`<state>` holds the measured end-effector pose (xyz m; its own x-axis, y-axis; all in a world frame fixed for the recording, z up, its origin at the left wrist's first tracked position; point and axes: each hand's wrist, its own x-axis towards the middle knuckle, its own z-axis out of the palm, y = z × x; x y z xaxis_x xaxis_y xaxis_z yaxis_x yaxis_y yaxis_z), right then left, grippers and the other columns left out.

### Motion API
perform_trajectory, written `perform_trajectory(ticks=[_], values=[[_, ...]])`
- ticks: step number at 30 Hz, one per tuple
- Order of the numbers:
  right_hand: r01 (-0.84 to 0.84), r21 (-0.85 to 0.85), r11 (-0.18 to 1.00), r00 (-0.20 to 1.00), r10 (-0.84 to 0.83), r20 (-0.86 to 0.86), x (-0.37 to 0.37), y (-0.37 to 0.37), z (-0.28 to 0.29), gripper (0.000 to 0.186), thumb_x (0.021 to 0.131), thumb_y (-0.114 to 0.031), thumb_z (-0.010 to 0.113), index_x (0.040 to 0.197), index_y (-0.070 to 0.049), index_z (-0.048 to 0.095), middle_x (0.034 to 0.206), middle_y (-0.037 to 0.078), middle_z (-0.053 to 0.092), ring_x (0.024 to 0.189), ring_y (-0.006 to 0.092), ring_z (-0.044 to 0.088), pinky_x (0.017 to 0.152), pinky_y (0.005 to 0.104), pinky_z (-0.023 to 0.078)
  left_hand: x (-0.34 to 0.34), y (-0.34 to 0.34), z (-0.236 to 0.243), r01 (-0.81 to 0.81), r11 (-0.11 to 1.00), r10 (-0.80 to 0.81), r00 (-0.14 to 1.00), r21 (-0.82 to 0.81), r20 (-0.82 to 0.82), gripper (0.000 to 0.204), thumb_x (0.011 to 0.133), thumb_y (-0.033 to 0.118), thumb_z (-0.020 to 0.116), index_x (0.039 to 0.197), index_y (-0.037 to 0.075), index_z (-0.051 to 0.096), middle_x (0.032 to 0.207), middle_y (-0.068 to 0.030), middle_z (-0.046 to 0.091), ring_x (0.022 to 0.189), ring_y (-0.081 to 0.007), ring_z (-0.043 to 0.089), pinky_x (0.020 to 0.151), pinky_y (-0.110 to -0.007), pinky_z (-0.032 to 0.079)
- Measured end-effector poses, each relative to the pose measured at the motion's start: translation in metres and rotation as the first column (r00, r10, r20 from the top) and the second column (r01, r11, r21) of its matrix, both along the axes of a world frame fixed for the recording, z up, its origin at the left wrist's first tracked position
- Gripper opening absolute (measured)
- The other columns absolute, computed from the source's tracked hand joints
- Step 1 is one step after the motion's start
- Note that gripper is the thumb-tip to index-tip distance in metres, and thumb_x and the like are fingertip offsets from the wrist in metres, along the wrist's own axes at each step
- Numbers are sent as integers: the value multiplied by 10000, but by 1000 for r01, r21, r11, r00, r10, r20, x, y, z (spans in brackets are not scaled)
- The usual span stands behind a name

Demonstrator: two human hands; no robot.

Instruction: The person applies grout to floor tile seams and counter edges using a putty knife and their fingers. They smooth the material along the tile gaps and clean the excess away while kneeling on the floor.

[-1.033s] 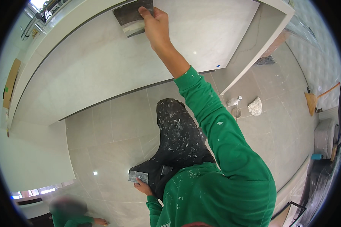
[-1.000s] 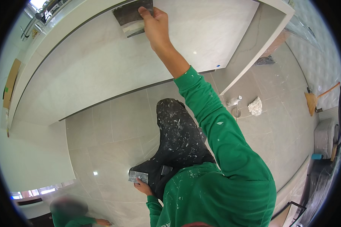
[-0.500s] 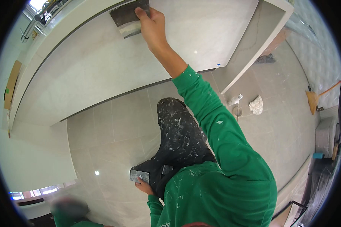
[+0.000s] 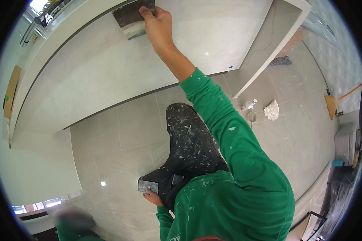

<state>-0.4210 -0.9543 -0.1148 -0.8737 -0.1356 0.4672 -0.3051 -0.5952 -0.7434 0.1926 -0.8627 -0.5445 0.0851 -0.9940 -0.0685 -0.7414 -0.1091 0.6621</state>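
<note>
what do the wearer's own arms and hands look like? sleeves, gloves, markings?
Long green sleeves; the right sleeve has pale splotches and ends partway along the forearm. The left sleeve shows only partly. Right hand and left hand are ungloved; no watch visible on the right wrist.

R hand [image 4: 159, 31]: most fingers hidden behind wide dark blade [image 4: 126, 16], whose top corner is cut by upper edge; blade-to-panel contact can't be told. Pale panel [image 4: 108, 72] also cropped up top. L hand [image 4: 152, 197]: fingertips partly hidden under grey blade [image 4: 144, 185]; blade's underside n/v. L sleeve [image 4: 163, 219] partly behind torso [image 4: 225, 205]. Co-worker [image 4: 64, 233], btm L: head blurred, rest cut by lower edge. Clutter [image 4: 56, 7], top L: cropped, too small to ID. Round thing [image 4: 251, 117] nr bottle [image 4: 247, 105]: cup or ring, can't tell. Blue mark [image 4: 231, 67]: tiny, kind unclear. Plastic wrap [image 4: 338, 211], far R: fades into dark rim.
</note>
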Motion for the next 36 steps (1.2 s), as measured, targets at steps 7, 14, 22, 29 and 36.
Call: perform_trajectory(ticks=[7, 14, 22, 29, 36], values=[[-54, 58, 997, 997, 51, 51, 5, 13, 2, 252, 938, -175, 617, 866, 64, 654, 725, 63, 646, 650, 137, 493, 641, 342, 437, -3, 1, 9, -1, 998, 3, 999, 59, -36, 642, 1019, 437, 512, 1279, -149, 534, 1301, -341, 522, 1216, -460, 499, 1057, -488, 374], [14, 17, 1000, 999, -14, -42, -4, 3, -7, 289, 946, -216, 628, 857, 58, 655, 701, 46, 624, 654, 134, 495, 617, 345, 433, -8, 5, 10, -31, 998, 33, 999, 50, -28, 637, 1018, 445, 509, 1274, -136, 553, 1315, -338, 513, 1220, -458, 496, 1057, -486, 375], [-87, 249, 965, 986, 48, 158, 32, 81, -78, 494, 929, -476, 655, 1164, -41, 667, 995, 25, 641, 927, 142, 545, 730, 328, 447, 3, 6, 0, -65, 997, 62, 996, -29, -70, 593, 1013, 416, 512, 1249, -124, 577, 1331, -323, 510, 1243, -458, 484, 1075, -482, 367], [-144, 340, 929, 677, -159, 719, 69, 301, -398, 345, 983, -347, 608, 1209, -86, 612, 1062, 30, 670, 876, 148, 648, 701, 294, 506, -13, 10, 12, -148, 987, 145, 988, -59, -56, 468, 982, 361, 573, 1156, -66, 654, 1319, -280, 554, 1239, -440, 515, 1043, -476, 409], [-404, 410, 818, 80, -415, 906, 176, 472, -613, 256, 892, -292, 519, 988, -72, 610, 684, 84, 567, 405, 211, 491, 340, 306, 393, -23, 0, 22, -97, 994, 99, 995, -55, 28, 446, 965, 337, 601, 1088, -86, 663, 1292, -279, 573, 1195, -454, 547, 1011, -476, 440]])
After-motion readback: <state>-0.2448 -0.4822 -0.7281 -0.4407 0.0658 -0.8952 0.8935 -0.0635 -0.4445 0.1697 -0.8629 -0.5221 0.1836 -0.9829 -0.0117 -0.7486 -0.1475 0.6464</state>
